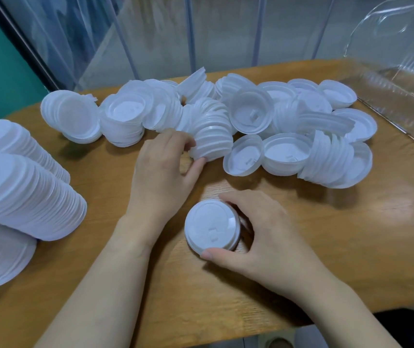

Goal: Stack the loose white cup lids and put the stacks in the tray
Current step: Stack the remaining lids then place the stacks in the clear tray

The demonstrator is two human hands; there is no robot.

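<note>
Loose white cup lids point(263, 116) lie heaped along the far half of the desk point(351, 234), some nested in short curved runs. Left hand point(162, 172): thumb and fingers clamped on the near end of one curved stack point(209, 135) at the heap's near edge. Right hand point(258, 234): thumb and fingers curled around a short upright stack point(212, 227) near the desk's front edge. Tall finished stacks point(20, 194) lie at the left edge; a clear tray point(402, 79) occupies the far right corner.
</note>
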